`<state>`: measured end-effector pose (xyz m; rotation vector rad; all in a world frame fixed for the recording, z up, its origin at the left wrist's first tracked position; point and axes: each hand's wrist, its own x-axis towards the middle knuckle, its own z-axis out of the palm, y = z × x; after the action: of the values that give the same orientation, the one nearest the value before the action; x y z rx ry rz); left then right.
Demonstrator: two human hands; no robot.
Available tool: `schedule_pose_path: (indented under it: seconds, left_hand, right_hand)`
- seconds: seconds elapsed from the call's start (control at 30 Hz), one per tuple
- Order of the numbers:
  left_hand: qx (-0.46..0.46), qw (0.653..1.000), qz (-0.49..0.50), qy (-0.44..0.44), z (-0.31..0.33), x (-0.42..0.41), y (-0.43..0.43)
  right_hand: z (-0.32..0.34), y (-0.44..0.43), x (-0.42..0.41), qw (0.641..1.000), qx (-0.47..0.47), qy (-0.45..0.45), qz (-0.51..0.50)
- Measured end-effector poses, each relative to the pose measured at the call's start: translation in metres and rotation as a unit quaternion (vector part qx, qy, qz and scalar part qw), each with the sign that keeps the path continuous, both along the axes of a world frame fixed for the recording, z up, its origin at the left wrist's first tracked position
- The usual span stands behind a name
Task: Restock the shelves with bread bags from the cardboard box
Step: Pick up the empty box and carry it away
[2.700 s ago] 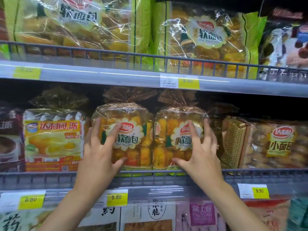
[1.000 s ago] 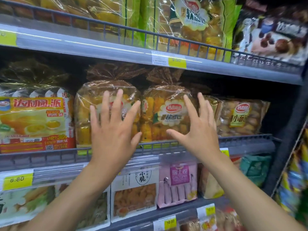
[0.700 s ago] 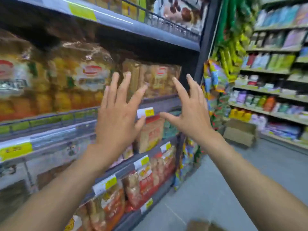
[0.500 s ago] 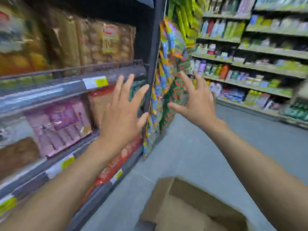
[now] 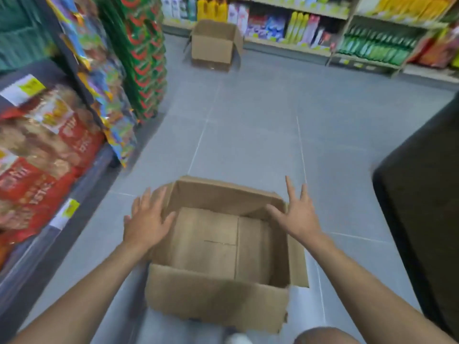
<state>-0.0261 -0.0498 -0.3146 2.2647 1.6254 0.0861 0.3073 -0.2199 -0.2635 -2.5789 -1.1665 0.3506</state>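
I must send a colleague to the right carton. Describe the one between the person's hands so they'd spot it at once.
On the grey tiled floor, beside the snack shelf on the left, the cardboard box sits nearest the camera, between the open left hand and right hand. Unlike the second box against the far shelves, it shows a bare cardboard bottom.

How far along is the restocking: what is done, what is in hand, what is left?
Done: the box looks empty, with its bare bottom showing. In hand: nothing; the left hand and right hand hover open over it. Left: perhaps the far box, whose contents are unseen.
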Motion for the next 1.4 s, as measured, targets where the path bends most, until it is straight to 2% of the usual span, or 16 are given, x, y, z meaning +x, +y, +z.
schedule_pose_path:
  seconds: [0.1, 0.2, 0.27, 0.47, 0.67, 0.8, 0.97, 1.13, 1.27, 1.4]
  left_hand:
    - [-0.092, 0.995, 0.027, 0.025, -0.048, -0.006, -0.01]
    - [-0.115, 0.992, 0.042, 0.015, -0.064, -0.007, -0.016]
    - [-0.104, 0.994, 0.037, -0.009, -0.064, -0.005, -0.02]
    - [-0.078, 0.996, -0.01, -0.03, -0.056, -0.003, -0.022]
    - [-0.111, 0.989, 0.042, -0.092, 0.0, 0.006, -0.003]
    - [-0.084, 0.992, 0.03, -0.085, 0.073, 0.004, 0.004]
    - [-0.074, 0.991, 0.038, -0.101, 0.199, -0.001, 0.006]
    - [-0.048, 0.992, 0.033, -0.112, 0.365, -0.011, -0.006]
    - [-0.022, 0.986, 0.03, -0.165, 0.501, -0.032, -0.025]
    - [-0.035, 0.982, 0.054, -0.18, 0.629, -0.055, -0.058]
  right_hand:
    - [-0.063, -0.043, -0.003, 0.994, -0.074, 0.073, -0.042]
    - [-0.094, -0.066, -0.008, 0.983, -0.125, 0.131, -0.039]
    - [-0.104, -0.073, -0.009, 0.98, -0.15, 0.126, -0.028]
    - [-0.107, -0.069, -0.012, 0.976, -0.192, 0.098, -0.026]
    - [-0.064, -0.054, -0.005, 0.98, -0.165, 0.109, -0.015]
    - [0.017, -0.043, -0.001, 0.98, -0.173, 0.101, -0.007]
    - [0.157, -0.031, 0.004, 0.983, -0.168, 0.075, 0.004]
    - [0.334, -0.034, -0.002, 0.987, -0.149, 0.054, -0.001]
    - [0.475, -0.046, -0.014, 0.992, -0.123, 0.04, 0.01]
    - [0.605, -0.056, -0.035, 0.994, -0.107, -0.005, 0.017]
